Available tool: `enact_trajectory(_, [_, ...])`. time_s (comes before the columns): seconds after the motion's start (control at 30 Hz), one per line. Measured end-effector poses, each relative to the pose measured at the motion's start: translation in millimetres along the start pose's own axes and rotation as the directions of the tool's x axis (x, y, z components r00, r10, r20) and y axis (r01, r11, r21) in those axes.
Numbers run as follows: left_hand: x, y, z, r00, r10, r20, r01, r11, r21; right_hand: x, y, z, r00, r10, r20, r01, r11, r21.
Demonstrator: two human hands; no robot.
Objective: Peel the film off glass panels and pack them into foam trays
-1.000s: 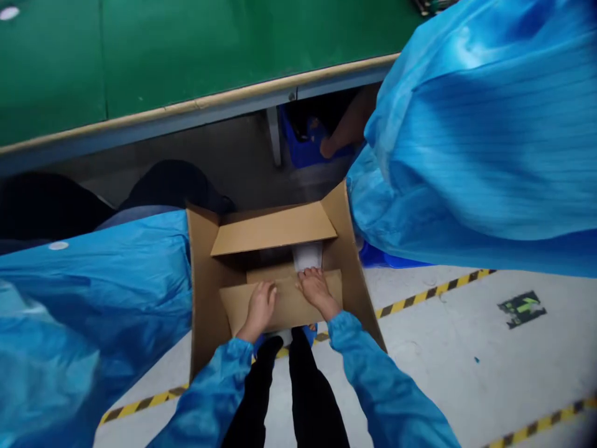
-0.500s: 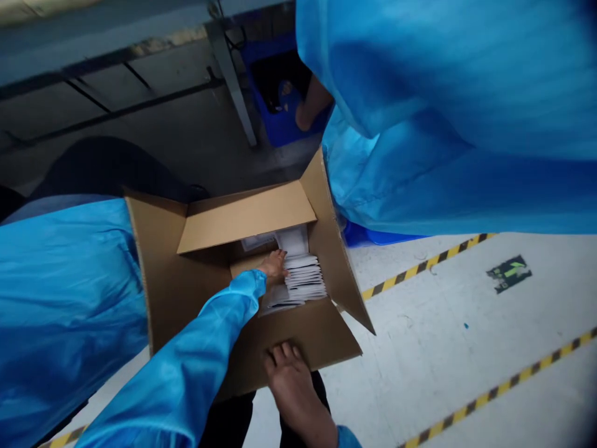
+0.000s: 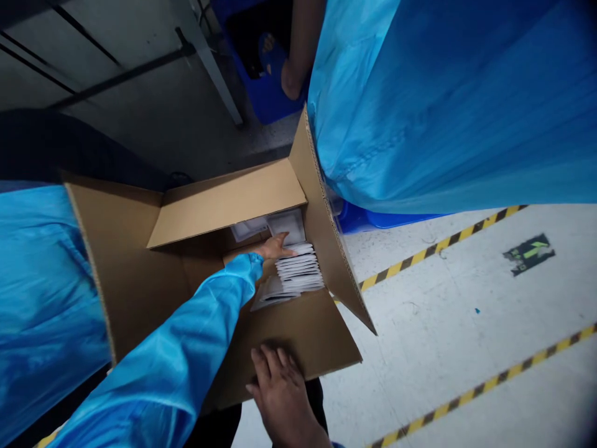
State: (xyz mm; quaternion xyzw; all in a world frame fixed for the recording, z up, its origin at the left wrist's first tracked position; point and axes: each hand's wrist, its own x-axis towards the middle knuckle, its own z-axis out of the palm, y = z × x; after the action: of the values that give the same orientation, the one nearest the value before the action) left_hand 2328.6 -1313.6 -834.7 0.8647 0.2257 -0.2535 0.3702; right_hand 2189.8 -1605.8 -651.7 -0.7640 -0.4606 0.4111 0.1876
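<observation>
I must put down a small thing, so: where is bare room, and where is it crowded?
Bare floor shows between the two striped tapes, right of the cardboard box, left of the dark sticker. Crowded: the box's right part, where the left hand reaches to the stack of white packets; blue clothing flanks the box.

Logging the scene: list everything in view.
Cardboard box: 1, brown, centre
Packets: many, white, inside box
Floor tape: 2 strips, yellow-black, right
Floor sign: 1, black-green, right
Floor: 1, pale, right
Tub: 1, blue, upper centre
Unclear item: 1, blue, beside box
Metal leg: 1, grey, upper left
Co-workers' garments: 2, blue, both sides
Left hand: 1, bare, fingers at packets
Right hand: 1, bare, on box
Own sleeve: 1, blue, lower left
Own legs: 2, black, below box
</observation>
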Motion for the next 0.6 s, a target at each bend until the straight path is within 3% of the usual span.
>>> enact_trajectory(0.1, [-18, 14, 22.6, 0.996, 0.051, 0.071, -0.055, 0.997, 0.053, 1, -1, 3, 1.000, 0.004, 0.018, -0.004, 1.000, 0.008])
enact_trajectory(0.3, [-31, 42, 67.4, 0.998, 0.022, 0.052, -0.029, 0.988, 0.149, 4, -3, 0, 1.000, 0.011, 0.017, -0.011, 1.000, 0.005])
enact_trajectory(0.4, [-27, 44, 73.4, 0.999, 0.026, 0.040, -0.032, 0.986, 0.164, 4, -5, -1, 1.000, 0.015, 0.017, -0.015, 1.000, 0.000])
enact_trajectory(0.6, [-27, 35, 68.1, 0.996, 0.081, 0.024, -0.084, 0.984, 0.158, 4, -7, -5, 1.000, 0.014, 0.005, -0.014, 1.000, 0.001])
